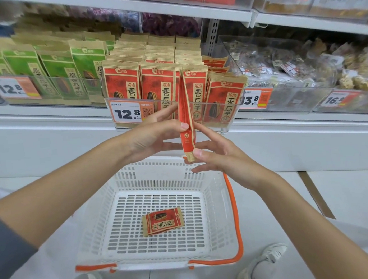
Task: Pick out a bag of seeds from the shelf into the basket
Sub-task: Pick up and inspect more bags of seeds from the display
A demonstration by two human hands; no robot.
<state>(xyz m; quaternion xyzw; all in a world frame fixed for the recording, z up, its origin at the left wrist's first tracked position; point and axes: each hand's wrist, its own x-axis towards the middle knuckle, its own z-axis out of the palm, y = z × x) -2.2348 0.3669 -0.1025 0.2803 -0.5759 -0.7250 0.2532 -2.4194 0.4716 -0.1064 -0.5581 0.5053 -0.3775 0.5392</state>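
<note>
Just above the far rim of the white basket, a red bag of seeds stood upright and edge-on to the camera, held between both hands. The left hand pinched it about mid-height, with the thumb tip on the near edge, the index finger stretched up along the bag's left face and the lower fingers loosely straight beneath. The right hand pinched the bag's bottom corner with its thumb while its index finger lay along the right face. Its other fingers were spread apart and touched nothing.

The bag's top overlapped the front of a clear bin on the shelf, among rows of red bags; whether it touched them could not be told. A price tag hung on the bin's left front, and green bags filled the next bin to the left.

The basket sat on the pale floor, near the person, its top open. A second bag lay flat near the middle of its bottom, apart from all four walls. The orange handle hung outside the right rim and ran along the near one — off the opening. A pale shoe stood just beside the near right corner.
</note>
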